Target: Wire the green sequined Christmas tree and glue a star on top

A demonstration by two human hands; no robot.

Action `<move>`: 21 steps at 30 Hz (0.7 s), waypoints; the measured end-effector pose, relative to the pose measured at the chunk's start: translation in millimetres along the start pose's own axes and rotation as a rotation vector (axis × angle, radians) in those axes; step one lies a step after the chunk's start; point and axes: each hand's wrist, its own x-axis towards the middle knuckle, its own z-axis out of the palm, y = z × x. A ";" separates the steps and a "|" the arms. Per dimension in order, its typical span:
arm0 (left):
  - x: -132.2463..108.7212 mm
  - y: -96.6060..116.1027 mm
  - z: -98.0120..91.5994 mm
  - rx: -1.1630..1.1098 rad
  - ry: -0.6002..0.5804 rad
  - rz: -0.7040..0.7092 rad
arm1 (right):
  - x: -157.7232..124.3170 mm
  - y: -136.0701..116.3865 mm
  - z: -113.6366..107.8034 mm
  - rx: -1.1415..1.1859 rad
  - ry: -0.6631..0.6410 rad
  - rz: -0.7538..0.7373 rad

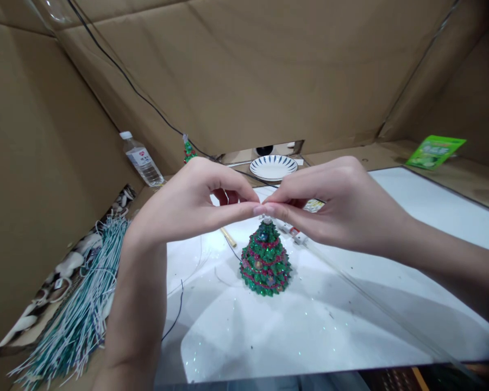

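A small green Christmas tree ornament [265,260], wound with red garlands and dotted with tiny decorations, is upright at the middle of the white board [244,342]. Right above its pale tip, my left hand [195,201] pinches with thumb and forefinger. From the other side my right hand [334,203] makes the same pinch, so the fingertips of both hands meet. Whatever lies between those fingertips is too small and covered to make out. Whether the fingers touch the tip, I cannot tell.
Teal and white wires [81,293] lie bundled at the left. Behind stand a water bottle [142,160], a second tree ornament [189,150], a striped plate [273,167] and a green packet [436,151]. A white cable [367,293] crosses the board. Cardboard walls [244,70] surround the table.
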 end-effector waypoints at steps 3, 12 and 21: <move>0.3 -0.7 -0.7 0.013 -0.005 0.014 | -0.3 -2.7 0.4 -0.015 0.001 0.025; 0.8 -0.6 -2.4 0.041 -0.042 0.036 | 1.5 -3.4 0.8 -0.036 -0.026 -0.004; -0.1 -1.8 -3.6 0.041 -0.064 0.034 | 4.9 -4.6 -0.6 -0.074 -0.068 0.011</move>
